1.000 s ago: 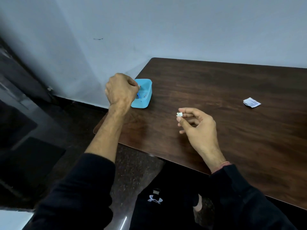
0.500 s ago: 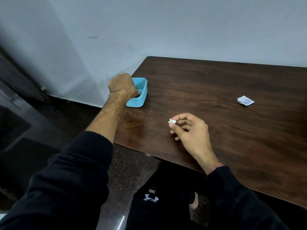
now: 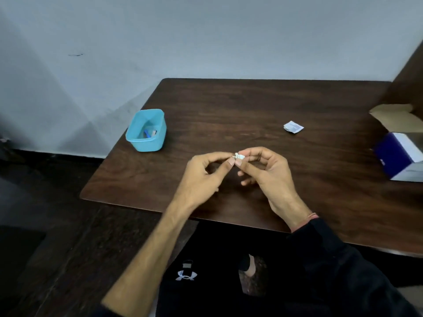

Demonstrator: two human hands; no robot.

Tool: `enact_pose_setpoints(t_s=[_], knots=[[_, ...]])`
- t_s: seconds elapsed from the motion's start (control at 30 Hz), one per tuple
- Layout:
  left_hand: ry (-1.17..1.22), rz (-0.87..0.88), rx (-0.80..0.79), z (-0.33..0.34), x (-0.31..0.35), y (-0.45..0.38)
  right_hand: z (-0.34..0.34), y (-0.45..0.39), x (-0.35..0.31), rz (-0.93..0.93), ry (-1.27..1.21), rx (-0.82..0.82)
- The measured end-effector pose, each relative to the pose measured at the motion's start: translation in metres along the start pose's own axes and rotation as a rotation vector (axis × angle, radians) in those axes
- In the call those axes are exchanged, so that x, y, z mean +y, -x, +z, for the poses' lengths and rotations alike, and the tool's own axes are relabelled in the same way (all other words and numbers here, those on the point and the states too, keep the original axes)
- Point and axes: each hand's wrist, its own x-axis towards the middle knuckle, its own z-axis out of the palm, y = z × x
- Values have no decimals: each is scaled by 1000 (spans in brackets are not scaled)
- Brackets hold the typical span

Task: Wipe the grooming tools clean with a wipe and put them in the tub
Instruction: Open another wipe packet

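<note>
Left hand (image 3: 201,177) has left the tub (image 3: 146,131), upper left, joining right hand (image 3: 267,170); both pinch the wipe (image 3: 238,156). Unfold gently; thin, tears.

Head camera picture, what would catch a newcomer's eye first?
Most striking are the two bare hands, left hand and right hand, meeting above the dark wooden table and pinching a small crumpled white wipe between their fingertips. Next is the bright turquoise plastic tub at the table's left corner, with a blue-handled tool inside.

Both hands (image 3: 201,177) (image 3: 267,172) fingertip to fingertip
</note>
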Motion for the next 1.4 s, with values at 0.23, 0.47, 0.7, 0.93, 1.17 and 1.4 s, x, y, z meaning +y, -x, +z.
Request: enact_pose_setpoints(t_s=[0.23,0.47,0.7,0.93,1.17,1.4], knots=[[183,35,-38,71,14,-6,-71,20,-18,-11,123,91],[143,89,-52,101,15,-2,-95,37,-17,-60,145,158],[244,4,-21,96,15,-1,-91,40,-9,-84,276,198],[85,66,-110,97,11,0,-95,40,-9,-112,266,162],[144,21,-82,96,14,0,-99,37,-4,-121,355,156],[143,26,-88,97,13,0,-96,37,-6,-118,384,167]])
